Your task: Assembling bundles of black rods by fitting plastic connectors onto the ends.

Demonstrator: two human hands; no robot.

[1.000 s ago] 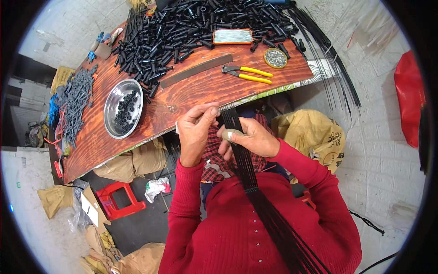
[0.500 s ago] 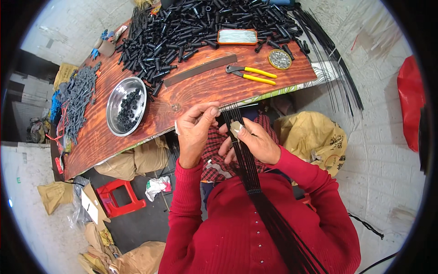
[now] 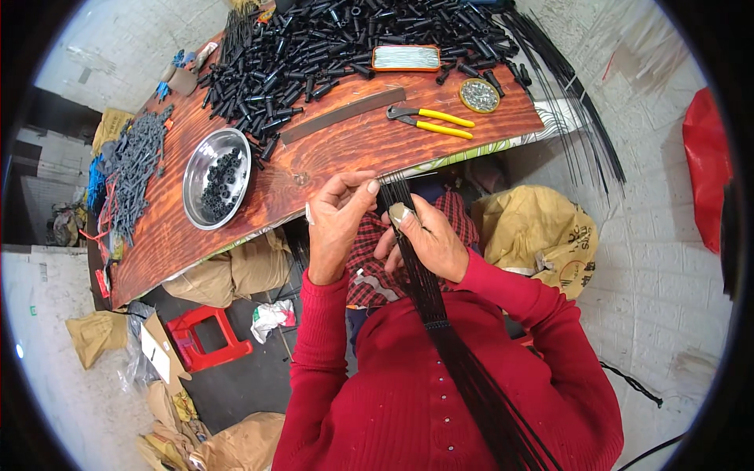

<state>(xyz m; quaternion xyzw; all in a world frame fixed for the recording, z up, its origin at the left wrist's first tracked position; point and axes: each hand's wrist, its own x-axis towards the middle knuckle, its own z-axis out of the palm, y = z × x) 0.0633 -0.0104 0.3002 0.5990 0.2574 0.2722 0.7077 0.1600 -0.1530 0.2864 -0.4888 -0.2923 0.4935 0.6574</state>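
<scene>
My right hand [image 3: 432,245] is closed round a bundle of thin black rods [image 3: 424,290], its thumb laid across them near their upper ends. A beige patch or wrapping [image 3: 400,213] sits at that thumb's tip. From the hand the bundle runs down over my red top, fanning out toward the bottom. My left hand [image 3: 336,228] is just left of the rod tips, thumb and forefinger pinched together beside them. Whatever is in that pinch is too small to make out. Both hands are at the table's near edge.
On the wooden table [image 3: 345,149] lie black tubular parts [image 3: 314,47], yellow-handled pincers [image 3: 440,123], a flat bar [image 3: 345,115] and grey parts [image 3: 140,173]. A metal bowl [image 3: 193,184], a tray of pale wires [image 3: 406,57] and a round tub [image 3: 479,95] stand there too.
The thin pale wire that stuck out to the right across the rod tips no longer shows. My right hand has shifted slightly left and up along with the rods.
</scene>
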